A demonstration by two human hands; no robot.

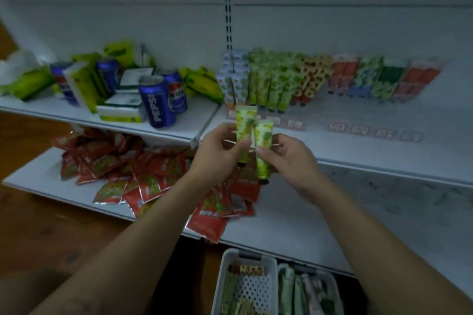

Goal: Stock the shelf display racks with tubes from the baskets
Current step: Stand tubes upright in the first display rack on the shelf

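Tube [245, 125] stands upright, cap down, pinched in the left grip [220, 152]; a second tube [263, 142] just beside it is pinched in the right grip [289, 157]. Both are in front of the shelf [371, 151], near its filled racks [276, 82]; baskets [226, 263] sit below.

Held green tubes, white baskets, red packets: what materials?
Green printed tubes: likely soft plastic laminate, satin; flat crimped ends, dark caps.
White perforated basket: moulded plastic, matte; hole grid in the floor.
Red packets: foil-lined film, probably; shiny silver edges.
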